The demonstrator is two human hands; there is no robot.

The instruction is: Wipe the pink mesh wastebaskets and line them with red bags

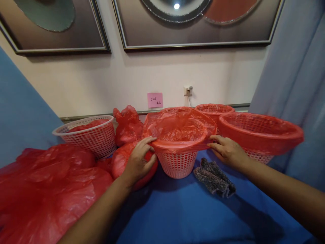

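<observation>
In the middle of the head view stands a pink plastic basket [177, 164] with a perforated wall. A thin red plastic bag [177, 130] lines it and folds over its rim. My left hand [141, 157] grips the bag at the left of the rim, its thumb lower than the fingers. At the right of the rim, the fingers of my right hand [227, 150] hold the bag's edge, which is drawn out toward them. Below that hand a crumpled dark grey cloth [214, 178] lies on the blue table cover [182, 210].
A bag-lined basket [261, 132] stands at right, with another basket [214, 108] behind. A white-rimmed basket [88, 137] holds red material at left. Filled red bags [56, 183] crowd the left side. A pink note [155, 100] and plugged socket [188, 90] are on the wall.
</observation>
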